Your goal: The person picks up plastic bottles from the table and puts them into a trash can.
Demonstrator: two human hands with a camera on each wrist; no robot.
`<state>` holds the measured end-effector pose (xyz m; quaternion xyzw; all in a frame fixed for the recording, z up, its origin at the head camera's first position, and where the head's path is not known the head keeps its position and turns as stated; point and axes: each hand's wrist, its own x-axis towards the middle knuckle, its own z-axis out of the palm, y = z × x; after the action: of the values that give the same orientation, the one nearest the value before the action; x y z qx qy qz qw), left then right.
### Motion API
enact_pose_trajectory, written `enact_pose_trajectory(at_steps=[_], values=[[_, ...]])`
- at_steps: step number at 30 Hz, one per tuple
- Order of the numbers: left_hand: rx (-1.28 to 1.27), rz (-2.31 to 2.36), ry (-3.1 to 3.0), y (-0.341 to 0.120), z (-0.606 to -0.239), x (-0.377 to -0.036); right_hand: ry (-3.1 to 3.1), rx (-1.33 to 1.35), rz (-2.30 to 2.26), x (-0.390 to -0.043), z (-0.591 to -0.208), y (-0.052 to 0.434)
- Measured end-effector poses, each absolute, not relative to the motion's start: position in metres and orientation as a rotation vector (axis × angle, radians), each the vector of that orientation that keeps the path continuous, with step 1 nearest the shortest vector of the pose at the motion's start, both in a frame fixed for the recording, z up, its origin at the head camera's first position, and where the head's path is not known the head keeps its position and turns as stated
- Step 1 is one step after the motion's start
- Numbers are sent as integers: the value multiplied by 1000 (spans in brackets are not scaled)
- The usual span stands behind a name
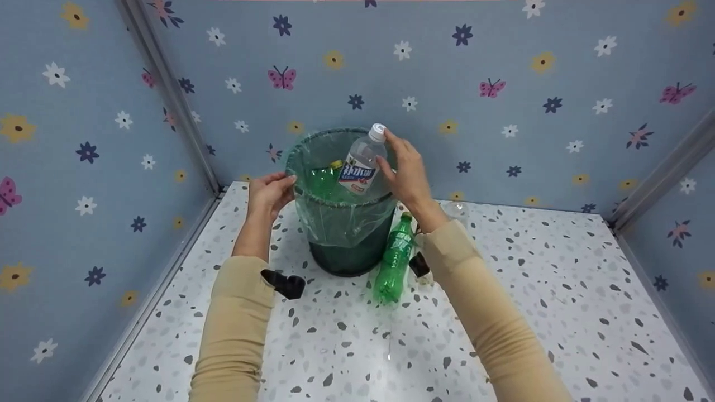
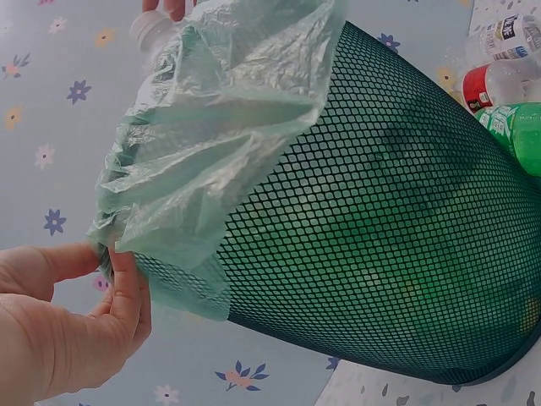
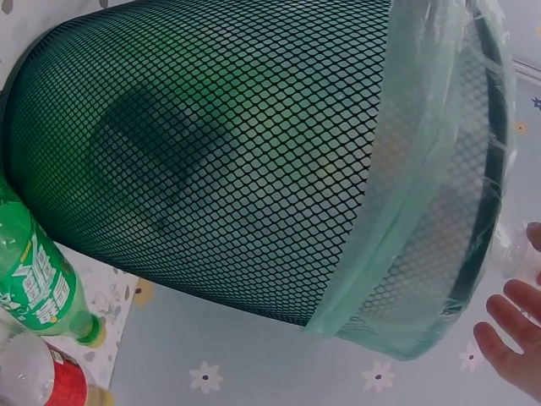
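A dark green mesh bin (image 1: 346, 254) lined with a pale green plastic bag (image 1: 335, 223) stands on the speckled table (image 1: 530, 290). My left hand (image 1: 287, 180) pinches the bag-covered rim on the bin's left side; the left wrist view shows the left hand (image 2: 114, 258) with thumb and finger closed on that edge of the bin (image 2: 380, 211). My right hand (image 1: 386, 149) holds a clear bottle (image 1: 362, 162) with a white cap and blue label by its upper part. The bottle is tilted in the bin's mouth. A green bottle (image 1: 323, 178) lies inside the bin.
A green soda bottle (image 1: 395, 259) stands against the bin's right side, under my right forearm. A clear bottle (image 1: 457, 211) is behind that arm. The left wrist view also shows a red-labelled bottle (image 2: 499, 85). Flowered walls close in the table on three sides.
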<state>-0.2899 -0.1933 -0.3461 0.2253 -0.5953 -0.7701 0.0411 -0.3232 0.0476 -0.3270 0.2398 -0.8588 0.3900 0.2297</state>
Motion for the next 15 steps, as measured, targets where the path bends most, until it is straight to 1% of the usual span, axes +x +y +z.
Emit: enact_pose_trajectory(at_steps=[9,15], values=[[673,-2387,-1794,-193,-344,-287,-2280,578,1141,-326,-336,70],[697,-2376,-1800,-194,-344,-288,-2306,487,1169,-328,-354,100]])
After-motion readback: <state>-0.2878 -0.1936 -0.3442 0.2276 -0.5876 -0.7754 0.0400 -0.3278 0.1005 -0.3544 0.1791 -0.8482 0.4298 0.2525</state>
